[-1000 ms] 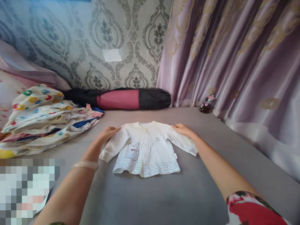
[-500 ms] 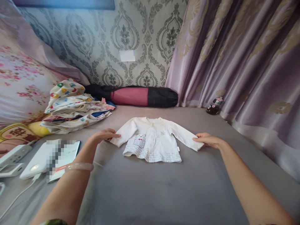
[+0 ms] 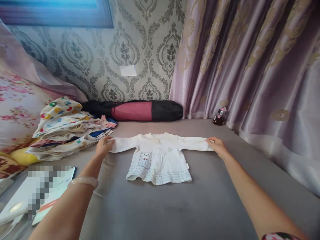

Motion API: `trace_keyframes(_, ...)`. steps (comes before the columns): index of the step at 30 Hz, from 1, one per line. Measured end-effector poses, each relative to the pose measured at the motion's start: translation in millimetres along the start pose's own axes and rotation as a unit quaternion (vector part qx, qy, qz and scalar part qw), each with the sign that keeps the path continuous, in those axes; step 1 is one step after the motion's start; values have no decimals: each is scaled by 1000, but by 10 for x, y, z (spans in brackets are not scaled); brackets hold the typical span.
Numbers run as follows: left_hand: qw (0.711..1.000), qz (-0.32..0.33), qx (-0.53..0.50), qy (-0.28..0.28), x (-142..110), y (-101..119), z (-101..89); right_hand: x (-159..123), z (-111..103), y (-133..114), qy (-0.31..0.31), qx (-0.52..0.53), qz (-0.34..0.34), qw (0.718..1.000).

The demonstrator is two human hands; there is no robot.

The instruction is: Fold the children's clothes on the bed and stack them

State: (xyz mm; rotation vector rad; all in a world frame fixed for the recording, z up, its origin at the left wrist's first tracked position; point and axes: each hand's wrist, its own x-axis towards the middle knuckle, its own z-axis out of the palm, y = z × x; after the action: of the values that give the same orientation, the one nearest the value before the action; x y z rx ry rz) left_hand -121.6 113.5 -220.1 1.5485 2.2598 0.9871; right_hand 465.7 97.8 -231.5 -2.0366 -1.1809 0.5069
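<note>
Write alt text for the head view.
Two hands, left hand and right hand, hold the cuffs of a white shirt spread flat on a grey bed. A clothes pile lies left, a rolled mat behind.

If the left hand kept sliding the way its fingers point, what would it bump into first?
The left hand points up and right along the white shirt sleeve. Going straight on, it would probably reach the black-and-pink roll bag by the wall, though depth is unclear.

Bare grey sheet (image 3: 175, 210) lies open near the camera; clothes pile (image 3: 67, 128) crowds the left.
</note>
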Motion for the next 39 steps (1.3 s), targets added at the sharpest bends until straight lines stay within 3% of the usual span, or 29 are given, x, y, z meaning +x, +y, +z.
trace_keyframes(4,999,-3,50,-1,53,-72,79,-44,111,85,21,-201,-59,978)
trace_keyframes(9,995,-10,101,7,57,-192,195,-124,119,54,-25,-344,-43,938)
trace_keyframes(12,990,-19,129,49,9,-126,242,-99,159,-148,-13,-413,-67,908)
trace_keyframes(15,977,3,166,131,-106,100,315,-80,383,-488,17,-407,-165,898)
trace_keyframes(16,975,37,171,136,-157,196,359,-86,505,-620,-3,-380,-198,903)
trace_keyframes(17,975,88,165,123,-212,291,415,-101,646,-755,-27,-351,-217,911)
trace_keyframes(20,954,270,118,-53,-383,510,638,-180,1106,-1127,-91,-283,-258,919)
trace_keyframes(22,931,330,98,-120,-481,569,785,-232,1373,-1309,-121,-265,-274,916)
trace_keyframes(25,935,311,106,-137,-574,566,921,-263,1633,-1465,-134,-268,-262,917)
trace_keyframes(28,942,273,144,-132,-613,559,960,-252,1752,-1516,-131,-277,-235,923)
trace_keyframes(34,955,213,174,-112,-623,604,1010,-299,1843,-1452,-82,-279,-223,930)
trace_keyframes(39,973,195,69,-100,-518,514,1010,-287,1797,-1505,-103,-296,-214,925)
